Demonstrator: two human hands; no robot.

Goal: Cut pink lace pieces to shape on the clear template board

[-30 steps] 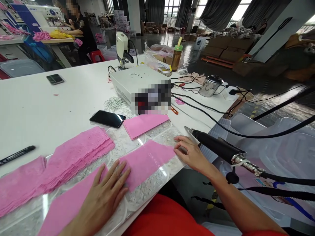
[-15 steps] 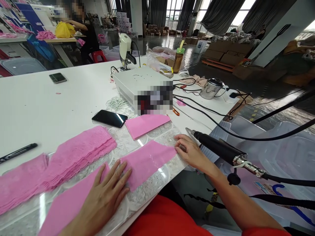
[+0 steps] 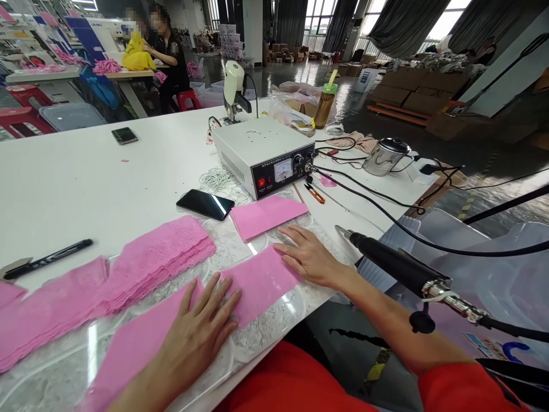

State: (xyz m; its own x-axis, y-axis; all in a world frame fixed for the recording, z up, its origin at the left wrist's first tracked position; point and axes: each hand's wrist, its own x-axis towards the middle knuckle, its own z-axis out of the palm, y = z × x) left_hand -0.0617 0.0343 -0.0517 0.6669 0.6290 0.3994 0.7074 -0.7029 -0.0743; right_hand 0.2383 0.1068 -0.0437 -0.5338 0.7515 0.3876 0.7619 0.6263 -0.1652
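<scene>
My left hand [image 3: 203, 326] lies flat with its fingers spread, pressing on a pink fabric piece [image 3: 261, 285] and on the pink strip [image 3: 139, 337] to its left. On the right end of the same fabric piece rests my right hand [image 3: 306, 254], fingers stretched out and apart. Behind them lies a small stack of pink fabric pieces [image 3: 268, 216]. Several layered pink lace pieces [image 3: 158, 257] are piled to the left. A black pen-shaped tool with a metal tip [image 3: 386, 257] is held in the air right of my right hand, its cable trailing.
A grey control box [image 3: 261, 146] with a dial stands behind the fabric, near a black phone [image 3: 206, 204] and orange thread snips [image 3: 315, 193]. A marker [image 3: 49, 258] lies left. Black cables [image 3: 364, 206] cross the right side, beside a glass jug [image 3: 386, 157]. A co-worker [image 3: 169, 57] sits far left.
My right hand has moved left from the fabric's far right corner onto its surface, fingers extending. My left hand stays flat on the fabric. The camera view has turned slightly left.
</scene>
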